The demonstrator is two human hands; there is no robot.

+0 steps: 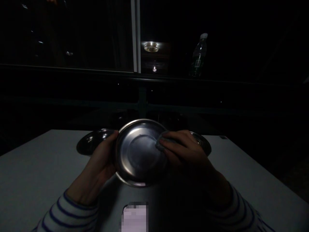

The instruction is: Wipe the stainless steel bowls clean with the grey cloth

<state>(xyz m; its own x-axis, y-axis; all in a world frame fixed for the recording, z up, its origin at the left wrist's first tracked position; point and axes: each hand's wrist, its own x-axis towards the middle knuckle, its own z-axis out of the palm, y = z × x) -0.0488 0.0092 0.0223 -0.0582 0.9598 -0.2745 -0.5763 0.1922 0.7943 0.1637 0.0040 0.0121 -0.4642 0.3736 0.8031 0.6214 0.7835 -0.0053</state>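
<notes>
A shiny round metal plate [138, 153] is tilted up above the table, its inner face towards me. My left hand [103, 159] grips its left rim, thumb at the edge and the other fingers partly hidden behind it. My right hand [184, 148] pinches a small greyish cloth or scouring pad [163, 140], whose exact kind is too dark to tell, and presses it on the right part of the plate's inner face. Two more metal dishes lie on the table behind my hands, one at the left [90, 143] and one at the right [202, 143], partly covered.
The white table [43, 174] spans the lower view. A pixelated pale rectangular object [134, 217] lies near its front. Beyond stands a clear bottle with a white cap [199, 54], near a dark window with a pale frame post [136, 35]. The surroundings are very dim.
</notes>
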